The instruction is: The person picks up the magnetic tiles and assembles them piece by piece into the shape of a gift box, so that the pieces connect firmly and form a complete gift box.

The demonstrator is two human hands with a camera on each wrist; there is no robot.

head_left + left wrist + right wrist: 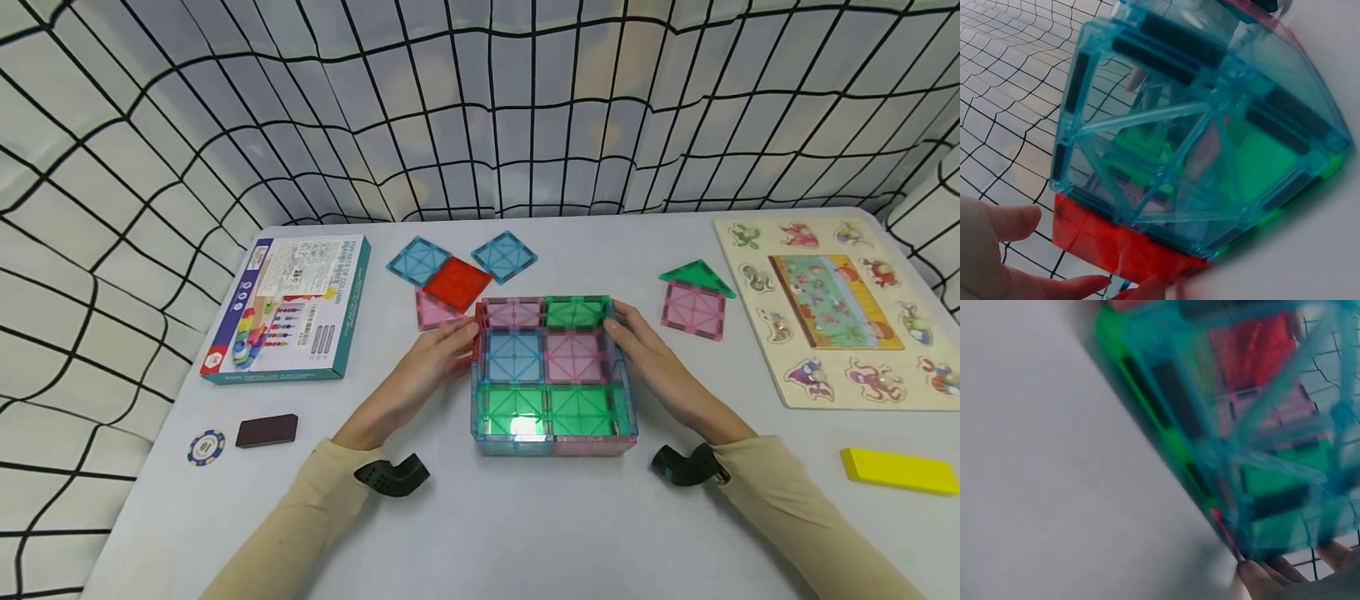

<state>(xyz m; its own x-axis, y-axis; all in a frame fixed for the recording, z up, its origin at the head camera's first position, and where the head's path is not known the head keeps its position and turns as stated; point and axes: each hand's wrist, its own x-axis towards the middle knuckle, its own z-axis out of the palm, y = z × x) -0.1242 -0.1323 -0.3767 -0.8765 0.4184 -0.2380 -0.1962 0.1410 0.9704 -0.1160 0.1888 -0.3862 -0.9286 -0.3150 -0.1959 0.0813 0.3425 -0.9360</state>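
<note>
A shallow box of see-through magnetic tiles stands in front of me in the head view, with blue, pink, green and red tiles in it. My left hand lies along its far left corner, fingers extended at a red tile; its thumb is apart from that tile in the left wrist view. On the opposite side my right hand has its fingertips at the far right corner. The right wrist view shows those fingertips right at the lower edge of the box, blurred.
Loose blue, red and pink tiles lie behind the box. A green triangle tile and pink tile lie right. Around them are a boxed toy, poker chip, dark block, wooden puzzle board and yellow block.
</note>
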